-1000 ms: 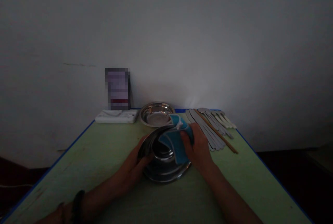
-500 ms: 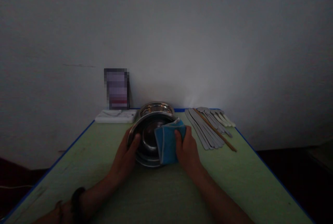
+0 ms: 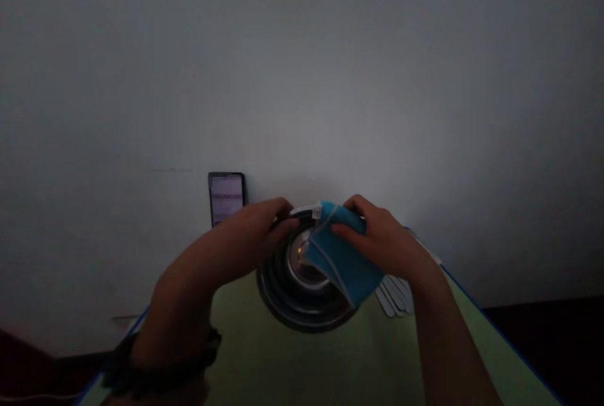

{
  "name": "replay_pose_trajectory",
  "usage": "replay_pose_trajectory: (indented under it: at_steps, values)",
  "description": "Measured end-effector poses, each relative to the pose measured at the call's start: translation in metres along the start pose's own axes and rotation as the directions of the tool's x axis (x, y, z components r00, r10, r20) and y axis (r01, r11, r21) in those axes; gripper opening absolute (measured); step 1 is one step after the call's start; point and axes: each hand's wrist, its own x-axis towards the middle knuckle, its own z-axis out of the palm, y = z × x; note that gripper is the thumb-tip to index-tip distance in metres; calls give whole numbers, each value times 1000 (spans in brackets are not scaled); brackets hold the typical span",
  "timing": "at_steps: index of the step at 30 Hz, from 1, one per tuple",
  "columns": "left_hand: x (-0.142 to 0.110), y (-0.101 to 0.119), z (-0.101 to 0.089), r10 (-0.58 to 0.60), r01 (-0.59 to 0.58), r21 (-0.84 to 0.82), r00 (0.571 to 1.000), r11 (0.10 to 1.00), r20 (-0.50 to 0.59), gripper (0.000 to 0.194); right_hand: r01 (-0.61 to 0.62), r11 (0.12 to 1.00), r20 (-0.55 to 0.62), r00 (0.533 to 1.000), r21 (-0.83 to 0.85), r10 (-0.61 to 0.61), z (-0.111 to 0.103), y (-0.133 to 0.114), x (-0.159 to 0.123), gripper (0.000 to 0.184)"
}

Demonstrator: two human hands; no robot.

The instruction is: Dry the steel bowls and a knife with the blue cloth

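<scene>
Leaning over the green table (image 3: 321, 365), hollow side near, the steel bowl (image 3: 302, 277) sits between left hand (image 3: 264, 230) and right hand (image 3: 377, 226).
The left hand is closed on the bowl's far-left rim; at its far right, the right hand pinches the blue cloth (image 3: 346, 267), whether with metal too is hidden. Best keep the rim steady and the cloth flat to the inner wall. Left of the bowl stands a phone (image 3: 227, 198), part-hidden by the left hand; right of it, the right forearm (image 3: 453, 343) overlaps some flat grey utensils (image 3: 396, 296).
</scene>
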Motion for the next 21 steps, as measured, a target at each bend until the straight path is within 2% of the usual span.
replay_pose_trajectory:
  at_steps: [2,5,8,11,14,17,21]
  values:
    - [-5,-1,7,24,-24,-54,1000,998,12,29,10,999,103,995,-53,-4,-4,-2,-4,20]
    - [-10,-8,20,92,-68,-154,984,986,153,24,81,990,284,958,-112,-46,-2,4,-11,19]
    - [-6,-13,28,113,-94,-116,978,989,173,19,108,982,336,941,-158,-50,3,8,-14,17]
    - [2,-14,34,83,-74,-73,989,995,123,21,103,974,278,960,-203,-43,9,9,-9,11]
    - [7,-16,41,46,-36,-87,993,996,111,29,137,976,161,981,-171,-109,16,8,-1,9]
    - [7,-19,46,53,-33,-187,993,982,104,35,153,984,23,988,-87,-152,21,8,5,13]
    - [-5,-24,37,119,-88,-373,991,924,61,36,89,996,-161,983,-3,-88,28,0,7,15]
